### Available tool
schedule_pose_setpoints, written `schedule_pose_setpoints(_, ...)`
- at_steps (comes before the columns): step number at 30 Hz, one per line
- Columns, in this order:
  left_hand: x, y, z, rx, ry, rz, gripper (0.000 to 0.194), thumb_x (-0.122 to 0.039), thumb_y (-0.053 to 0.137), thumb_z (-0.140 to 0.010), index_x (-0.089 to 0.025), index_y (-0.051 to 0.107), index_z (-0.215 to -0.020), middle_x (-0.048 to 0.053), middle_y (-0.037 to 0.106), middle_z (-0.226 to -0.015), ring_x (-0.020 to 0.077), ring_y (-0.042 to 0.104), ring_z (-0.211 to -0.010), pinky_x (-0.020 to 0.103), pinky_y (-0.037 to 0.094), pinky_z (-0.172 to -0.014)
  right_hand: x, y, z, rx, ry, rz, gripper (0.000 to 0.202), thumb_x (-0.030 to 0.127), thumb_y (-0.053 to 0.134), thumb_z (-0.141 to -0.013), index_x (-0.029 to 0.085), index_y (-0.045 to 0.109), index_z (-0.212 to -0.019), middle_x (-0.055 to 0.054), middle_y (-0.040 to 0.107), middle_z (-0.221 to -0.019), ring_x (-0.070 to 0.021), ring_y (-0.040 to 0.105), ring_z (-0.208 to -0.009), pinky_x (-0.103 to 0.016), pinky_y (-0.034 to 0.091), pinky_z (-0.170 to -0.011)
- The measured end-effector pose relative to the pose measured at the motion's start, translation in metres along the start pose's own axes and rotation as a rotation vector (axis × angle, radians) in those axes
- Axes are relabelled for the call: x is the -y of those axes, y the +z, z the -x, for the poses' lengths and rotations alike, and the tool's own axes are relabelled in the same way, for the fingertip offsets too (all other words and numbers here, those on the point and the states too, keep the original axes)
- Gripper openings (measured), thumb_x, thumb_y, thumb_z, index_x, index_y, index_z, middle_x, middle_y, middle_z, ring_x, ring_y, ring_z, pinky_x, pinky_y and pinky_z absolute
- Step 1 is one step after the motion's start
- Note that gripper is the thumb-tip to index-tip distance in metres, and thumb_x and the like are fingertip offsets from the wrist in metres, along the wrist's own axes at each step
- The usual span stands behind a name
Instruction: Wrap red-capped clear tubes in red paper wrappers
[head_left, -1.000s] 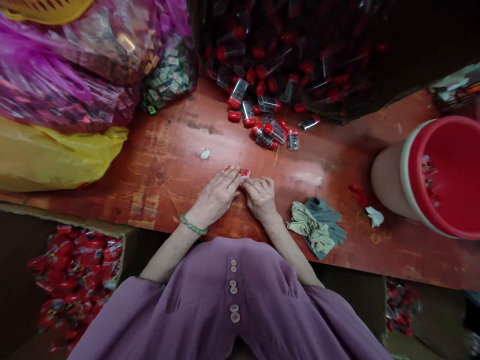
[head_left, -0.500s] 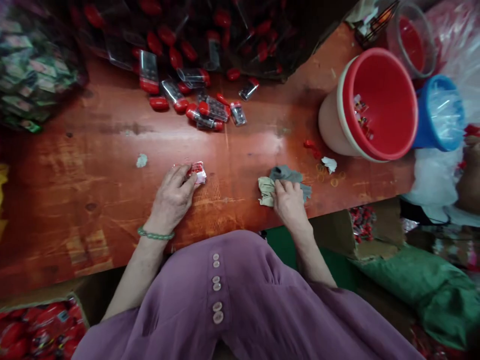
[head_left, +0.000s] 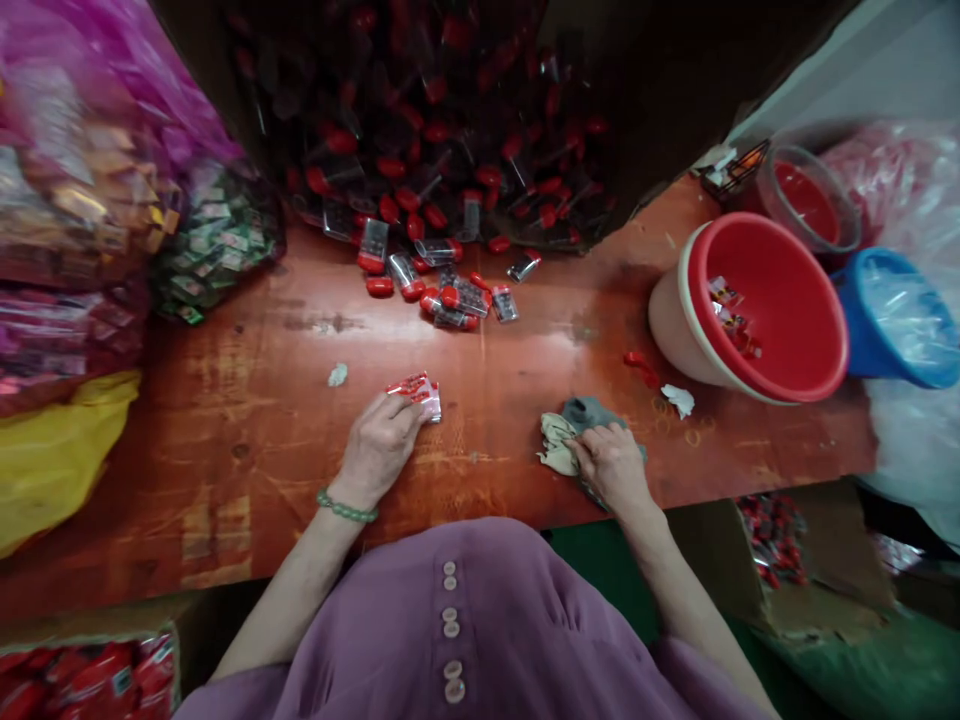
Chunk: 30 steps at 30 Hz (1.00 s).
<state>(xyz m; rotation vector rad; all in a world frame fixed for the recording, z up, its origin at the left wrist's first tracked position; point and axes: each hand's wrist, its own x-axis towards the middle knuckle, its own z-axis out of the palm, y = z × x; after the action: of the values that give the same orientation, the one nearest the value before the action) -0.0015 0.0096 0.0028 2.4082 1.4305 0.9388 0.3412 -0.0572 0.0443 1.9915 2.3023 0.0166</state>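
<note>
The small stack of red-and-white packets (head_left: 417, 394) lies on the reddish wooden table (head_left: 247, 430), a little left of the middle and close to my side. My left hand (head_left: 381, 447) rests on the table just behind it, its fingers (head_left: 409, 410) curled around the near edge of the stack and pinching it. A green bead bracelet (head_left: 343, 509) circles that wrist.

To the right, well apart from the packets, my right hand (head_left: 615, 466) lies on a crumpled cloth (head_left: 564, 440), part beige and part grey, near the table's front edge. Its fingers are bent and closed onto the fabric.

Just left of the packets sits a small pale scrap (head_left: 337, 375). Farther back, a scatter of clear little tubes with red caps (head_left: 442, 285) spills out of a big dark bag of the same tubes (head_left: 450, 130). Beyond the cloth, to the right, lie a white scrap (head_left: 680, 399) and a bit of red (head_left: 640, 366), and behind them a red bucket (head_left: 795, 330) tilts toward me with a few packets inside. A blue tub (head_left: 892, 320) lined with clear plastic stands just beside it, and a clear round container (head_left: 806, 195) behind.

On the left edge are bags of wrapped pieces, pink (head_left: 82, 150) and green (head_left: 217, 245), with a yellow bag (head_left: 52, 460) below them. My purple buttoned garment (head_left: 510, 640) fills the bottom of the view.
</note>
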Motion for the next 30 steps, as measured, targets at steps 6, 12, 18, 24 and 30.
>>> schedule_pose_setpoints(6, -0.007, -0.009, -0.004, 0.087, -0.052, 0.027, 0.024, -0.025, 0.051, -0.098, -0.017, 0.069, -0.083, 0.008, 0.070, -0.085, 0.0193, 0.060, -0.077, 0.031, 0.051, -0.073, -0.012, -0.034, -0.037, 0.284, -0.143, -0.182, 0.023, 0.017, 0.055, -0.091, 0.021, 0.071, -0.076, -0.005, 0.070, -0.075, -0.0189, 0.061, -0.073, -0.030, 0.043, -0.071)
schedule_pose_setpoints(12, -0.009, -0.010, -0.009, 0.181, -0.089, -0.064, 0.023, -0.015, 0.052, -0.095, -0.016, 0.066, -0.076, 0.007, 0.065, -0.078, 0.0214, 0.059, -0.076, 0.033, 0.049, -0.072, 0.051, -0.045, -0.143, -0.062, -0.267, -0.330, 0.023, 0.030, 0.053, -0.098, 0.019, 0.068, -0.112, -0.010, 0.071, -0.102, -0.0256, 0.064, -0.097, -0.040, 0.050, -0.088)
schedule_pose_setpoints(18, -0.002, -0.007, -0.012, -0.011, -0.248, 0.191, 0.015, -0.021, 0.066, -0.089, -0.017, 0.072, -0.076, 0.004, 0.071, -0.072, 0.0164, 0.064, -0.069, 0.028, 0.050, -0.065, 0.101, -0.016, -0.224, -0.099, -0.232, -0.272, 0.047, 0.034, 0.064, -0.092, 0.015, 0.055, -0.134, -0.017, 0.061, -0.128, -0.0361, 0.055, -0.118, -0.056, 0.047, -0.098)
schedule_pose_setpoints(24, -0.002, -0.017, -0.015, -0.180, -0.397, 0.460, 0.009, -0.020, 0.076, -0.078, -0.020, 0.074, -0.070, -0.001, 0.073, -0.069, 0.0113, 0.065, -0.063, 0.023, 0.052, -0.061, 0.091, 0.000, -0.228, -0.130, -0.273, -0.448, 0.044, 0.048, 0.053, -0.098, 0.018, 0.057, -0.130, -0.012, 0.062, -0.123, -0.0323, 0.056, -0.120, -0.057, 0.044, -0.103)
schedule_pose_setpoints(30, -0.009, -0.031, -0.009, -0.278, -0.360, 0.489, 0.004, -0.021, 0.080, -0.077, -0.020, 0.076, -0.075, 0.000, 0.075, -0.074, 0.0116, 0.067, -0.067, 0.025, 0.056, -0.066, 0.103, -0.023, -0.167, -0.086, -0.209, -1.164, 0.044, 0.053, 0.047, -0.099, 0.024, 0.057, -0.131, -0.004, 0.068, -0.109, -0.0180, 0.065, -0.094, -0.040, 0.057, -0.087)
